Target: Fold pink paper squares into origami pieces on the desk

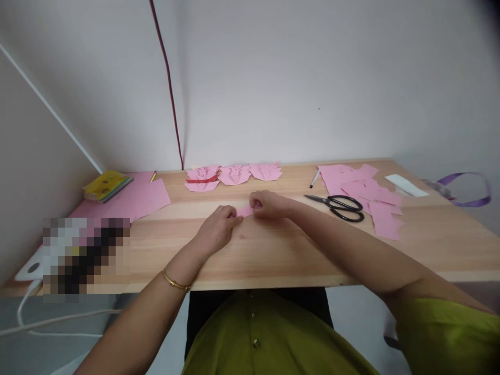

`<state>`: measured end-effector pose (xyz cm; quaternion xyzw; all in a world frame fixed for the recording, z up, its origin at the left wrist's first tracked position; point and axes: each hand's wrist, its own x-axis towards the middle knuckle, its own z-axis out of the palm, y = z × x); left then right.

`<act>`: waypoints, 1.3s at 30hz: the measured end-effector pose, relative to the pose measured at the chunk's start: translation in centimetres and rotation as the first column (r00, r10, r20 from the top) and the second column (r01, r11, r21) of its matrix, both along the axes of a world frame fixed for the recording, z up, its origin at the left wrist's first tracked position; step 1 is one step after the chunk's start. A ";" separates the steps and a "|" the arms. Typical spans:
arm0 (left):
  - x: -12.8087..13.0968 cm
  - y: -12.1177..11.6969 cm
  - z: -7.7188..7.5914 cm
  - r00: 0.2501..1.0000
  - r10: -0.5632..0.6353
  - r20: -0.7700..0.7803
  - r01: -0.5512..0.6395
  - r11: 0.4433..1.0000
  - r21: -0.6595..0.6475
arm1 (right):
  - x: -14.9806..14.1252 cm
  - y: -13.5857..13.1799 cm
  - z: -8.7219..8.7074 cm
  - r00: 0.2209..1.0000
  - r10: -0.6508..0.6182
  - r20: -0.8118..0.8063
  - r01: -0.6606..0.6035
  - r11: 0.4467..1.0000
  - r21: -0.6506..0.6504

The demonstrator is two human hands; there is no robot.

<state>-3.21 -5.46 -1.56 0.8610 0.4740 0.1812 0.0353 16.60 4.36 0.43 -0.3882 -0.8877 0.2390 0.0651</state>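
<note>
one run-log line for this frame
left hand: holding pink paper | right hand: holding same piece | black-handled scissors: lying on table | pink cutouts: near wall

Wooden table (250, 260): pink sheet (150, 200) left, three pink cutouts (234, 175) along back; pen (314, 177), scissors (330, 201), pink scraps (371, 194) right
</note>
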 end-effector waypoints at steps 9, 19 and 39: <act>-0.1 0.0 -0.3 1.000 -0.012 -0.005 0.013 1.000 0.029 | 0.8 -0.8 -1.1 0.994 0.016 -0.104 -0.004 0.994 0.112; -0.1 -0.3 0.6 0.998 -0.041 0.037 0.042 0.999 -0.018 | 0.5 -0.4 -0.7 0.997 0.000 -0.081 0.004 0.999 0.051; 3.3 4.1 4.6 0.879 0.413 -0.238 -0.474 0.806 -0.355 | 2.1 0.4 -1.5 0.946 0.088 -0.312 -0.101 0.995 -0.024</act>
